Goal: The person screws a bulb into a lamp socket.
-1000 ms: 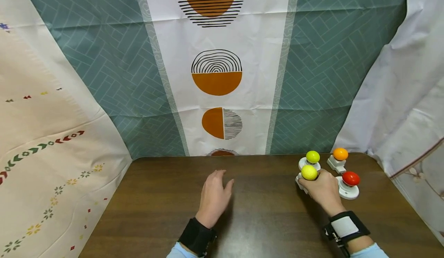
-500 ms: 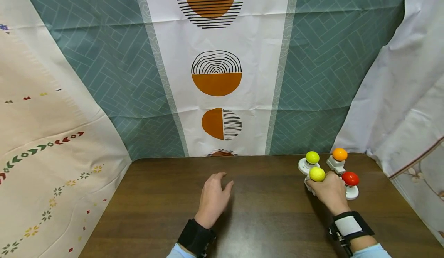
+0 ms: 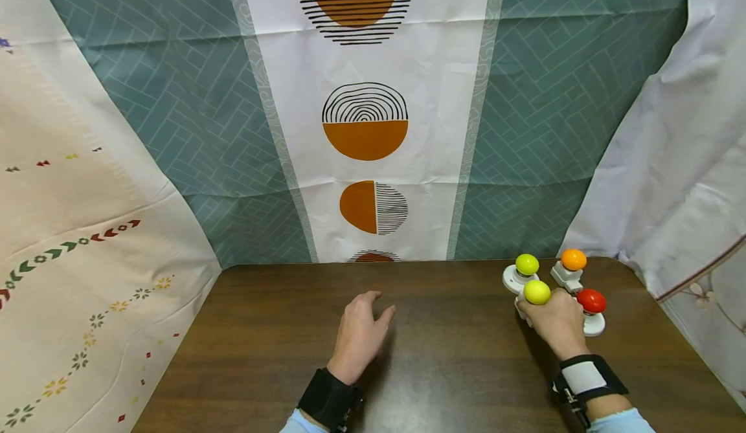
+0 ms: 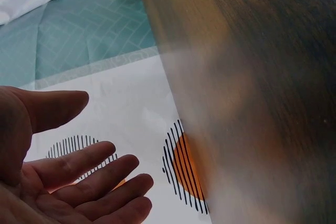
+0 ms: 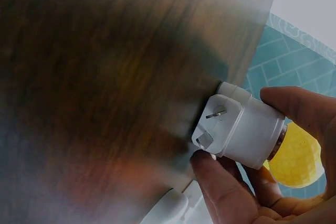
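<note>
My right hand grips a white plug-in bulb holder that carries a yellow bulb. Thumb and fingers pinch the holder's body in the right wrist view, where metal plug prongs show on one face. Close around this hand stand a green bulb on a round white base, an orange bulb in a blocky white holder, and a red bulb on a round base partly hidden by the hand. My left hand holds nothing, its fingers extended and thumb apart above the table.
The brown wooden table ends at a green and white patterned cloth behind. A cream embroidered cloth hangs along the left side, a white one along the right.
My right hand has moved a little to the right with the yellow bulb's holder, closer to the red bulb, and now covers part of its base. The left hand has hardly moved.
</note>
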### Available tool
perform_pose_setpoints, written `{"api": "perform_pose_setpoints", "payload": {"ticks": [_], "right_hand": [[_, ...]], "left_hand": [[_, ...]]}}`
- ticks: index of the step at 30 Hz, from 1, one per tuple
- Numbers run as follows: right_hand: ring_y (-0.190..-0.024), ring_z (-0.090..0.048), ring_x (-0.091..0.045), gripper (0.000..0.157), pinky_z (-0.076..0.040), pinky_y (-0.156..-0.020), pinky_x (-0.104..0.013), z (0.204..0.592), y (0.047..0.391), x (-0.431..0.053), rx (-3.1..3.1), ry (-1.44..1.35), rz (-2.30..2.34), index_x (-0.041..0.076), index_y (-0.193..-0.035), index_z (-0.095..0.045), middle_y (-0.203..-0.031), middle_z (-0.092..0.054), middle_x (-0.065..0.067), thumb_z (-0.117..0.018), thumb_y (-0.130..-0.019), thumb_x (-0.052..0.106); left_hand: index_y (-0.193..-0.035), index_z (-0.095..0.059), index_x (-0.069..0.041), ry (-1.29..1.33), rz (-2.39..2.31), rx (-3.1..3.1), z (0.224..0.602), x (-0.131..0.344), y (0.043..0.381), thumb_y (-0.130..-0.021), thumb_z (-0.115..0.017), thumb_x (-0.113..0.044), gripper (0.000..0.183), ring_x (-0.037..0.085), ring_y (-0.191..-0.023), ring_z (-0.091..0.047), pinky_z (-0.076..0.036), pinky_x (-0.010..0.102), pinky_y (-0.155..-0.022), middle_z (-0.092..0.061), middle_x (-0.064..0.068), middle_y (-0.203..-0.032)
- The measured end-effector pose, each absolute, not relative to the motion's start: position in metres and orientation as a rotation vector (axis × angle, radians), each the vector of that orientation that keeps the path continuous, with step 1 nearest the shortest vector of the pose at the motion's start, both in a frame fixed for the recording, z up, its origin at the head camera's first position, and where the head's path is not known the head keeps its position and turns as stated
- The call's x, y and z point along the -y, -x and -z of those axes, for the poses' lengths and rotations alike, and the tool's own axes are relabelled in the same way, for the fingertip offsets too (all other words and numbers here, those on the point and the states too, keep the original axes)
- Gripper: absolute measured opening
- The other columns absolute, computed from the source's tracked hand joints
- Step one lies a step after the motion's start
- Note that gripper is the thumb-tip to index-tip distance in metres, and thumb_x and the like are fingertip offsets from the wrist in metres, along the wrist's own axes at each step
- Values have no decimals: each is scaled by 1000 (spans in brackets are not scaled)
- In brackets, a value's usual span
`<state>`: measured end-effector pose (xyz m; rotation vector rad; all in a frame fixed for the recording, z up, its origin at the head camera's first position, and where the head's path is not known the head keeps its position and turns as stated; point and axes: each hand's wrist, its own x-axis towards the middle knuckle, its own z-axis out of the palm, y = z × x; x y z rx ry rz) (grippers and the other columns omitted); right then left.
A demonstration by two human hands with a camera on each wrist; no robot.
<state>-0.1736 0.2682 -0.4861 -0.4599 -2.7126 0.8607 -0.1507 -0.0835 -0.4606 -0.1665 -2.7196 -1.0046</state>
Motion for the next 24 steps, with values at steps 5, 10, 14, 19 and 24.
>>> {"api": "perform_pose_setpoints", "payload": {"ticks": [5,10,14,19,24], "right_hand": [[-69,-51,-32,64,-40,-56,-40,484,172,-264,2697,485,-882,-10,-93,-51,-78,-56,-19,-76,-69,44],[-81,-51,-37,77,-42,-65,-44,471,169,-261,2653,426,-879,-11,-115,-47,-99,-56,-27,-73,-73,48],[-95,-50,-41,78,-44,-76,-52,453,164,-255,2583,307,-852,-8,-126,-44,-115,-52,-28,-70,-78,47],[-114,-42,-41,73,-35,-92,-58,434,157,-237,2502,52,-834,-2,-132,-43,-131,-44,-24,-69,-81,43],[-129,-29,-37,71,-28,-98,-57,431,154,-212,2507,-268,-731,5,-133,-46,-143,-33,-18,-68,-80,46]], "left_hand": [[-118,-60,-9,158,984,2722,459,85,151,-87,-63,-35,40,21,-107,-54,-46,37,-84,-60,5,-114],[-118,-60,-9,137,936,2712,454,88,152,-87,-63,-38,42,19,-105,-55,-46,37,-82,-59,4,-115],[-118,-60,-9,123,895,2674,448,93,153,-87,-62,-40,43,21,-112,-51,-44,38,-88,-57,6,-120],[-124,-57,-7,168,801,2620,443,100,153,-88,-62,-40,49,28,-127,-36,-33,43,-99,-49,13,-132],[-133,-48,-7,237,662,2573,446,108,152,-89,-60,-42,58,31,-133,-26,-26,46,-103,-40,15,-140]]}}
